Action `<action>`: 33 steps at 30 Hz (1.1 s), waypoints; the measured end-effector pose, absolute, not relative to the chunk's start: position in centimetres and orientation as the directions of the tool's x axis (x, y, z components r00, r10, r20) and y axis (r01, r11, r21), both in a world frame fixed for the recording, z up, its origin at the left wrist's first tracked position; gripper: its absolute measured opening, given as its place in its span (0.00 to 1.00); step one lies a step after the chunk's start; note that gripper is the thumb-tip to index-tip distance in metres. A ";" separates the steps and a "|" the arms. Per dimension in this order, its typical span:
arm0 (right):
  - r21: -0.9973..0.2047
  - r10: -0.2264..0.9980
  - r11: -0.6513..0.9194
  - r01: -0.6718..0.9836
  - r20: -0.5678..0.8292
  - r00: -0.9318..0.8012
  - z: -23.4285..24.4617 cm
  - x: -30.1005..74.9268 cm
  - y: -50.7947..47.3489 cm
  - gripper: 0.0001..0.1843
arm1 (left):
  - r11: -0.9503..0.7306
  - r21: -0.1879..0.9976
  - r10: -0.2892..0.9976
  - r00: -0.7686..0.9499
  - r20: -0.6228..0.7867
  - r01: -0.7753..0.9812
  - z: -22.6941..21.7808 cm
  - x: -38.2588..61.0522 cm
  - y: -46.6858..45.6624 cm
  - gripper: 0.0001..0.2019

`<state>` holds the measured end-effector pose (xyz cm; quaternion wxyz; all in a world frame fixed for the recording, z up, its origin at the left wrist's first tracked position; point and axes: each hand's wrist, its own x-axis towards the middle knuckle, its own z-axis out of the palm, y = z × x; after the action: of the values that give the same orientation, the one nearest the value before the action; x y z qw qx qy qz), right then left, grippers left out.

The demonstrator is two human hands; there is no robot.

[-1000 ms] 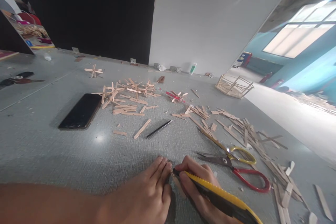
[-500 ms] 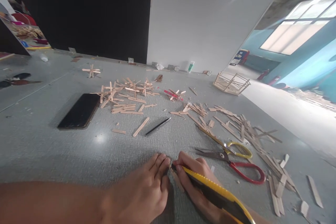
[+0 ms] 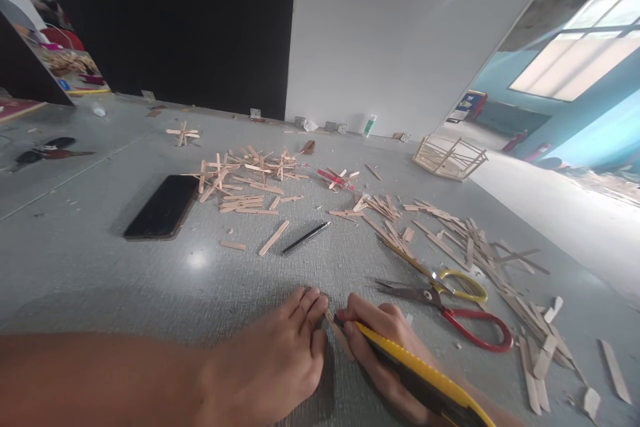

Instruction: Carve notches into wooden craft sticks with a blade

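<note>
A wooden stick (image 3: 342, 340) lies toward the near edge of a table (image 3: 240, 290), the left hand (image 3: 283, 353) bunched at its tip, grip unclear, as the right hand (image 3: 383, 330) clasps a yellow-and-black cutter (image 3: 420, 375). Scissors (image 3: 429, 295) lie toward the right edge; a stick frame (image 3: 451, 152) stands near the far right corner.

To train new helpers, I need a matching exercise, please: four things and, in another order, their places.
1. Yellow-and-black utility knife
2. Flat black rectangular phone
3. Slender black pen
4. Open frame of pale wooden sticks

A. Near the right edge of the grey table
B. In the right hand
C. On the table's left side
D. Near the table's middle

Pairs: 1-B; 2-C; 3-D; 4-A
</note>
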<state>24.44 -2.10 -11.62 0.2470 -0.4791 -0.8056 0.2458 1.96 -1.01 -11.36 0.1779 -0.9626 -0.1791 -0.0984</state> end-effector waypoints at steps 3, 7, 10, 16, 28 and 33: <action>-0.662 0.895 0.412 0.627 0.165 -0.414 -11.8 24.7 -2.0 0.13 | -0.873 -0.315 0.302 0.920 0.250 0.372 -11.2 2.1 -1.2 0.15; -0.706 0.886 0.401 0.583 0.137 -0.443 -11.4 25.1 -1.5 0.09 | -0.850 -0.355 0.302 0.912 0.276 0.389 -11.0 2.3 -1.3 0.15; -0.712 0.878 0.390 0.583 0.097 -0.468 -11.1 25.1 -1.3 0.08 | -0.842 -0.377 0.290 0.913 0.287 0.386 -10.9 2.4 -1.3 0.15; -0.733 0.878 0.374 0.568 0.082 -0.472 -11.1 24.9 -1.3 0.07 | -0.852 -0.373 0.275 0.920 0.279 0.368 -10.6 2.4 -1.2 0.16; -0.734 0.901 0.332 0.592 0.061 -0.430 -11.4 24.3 -1.6 0.12 | -0.853 -0.371 0.270 0.919 0.287 0.367 -11.2 2.3 -1.2 0.16; -0.666 0.910 0.376 0.644 0.133 -0.394 -11.3 23.8 -1.8 0.13 | -0.860 -0.359 0.277 0.923 0.269 0.363 -11.4 2.4 -1.2 0.17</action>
<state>23.83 -1.79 -11.32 0.2490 -0.4911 -0.7911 0.2663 2.37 -1.22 -11.39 0.2053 -0.9587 -0.1668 -0.1043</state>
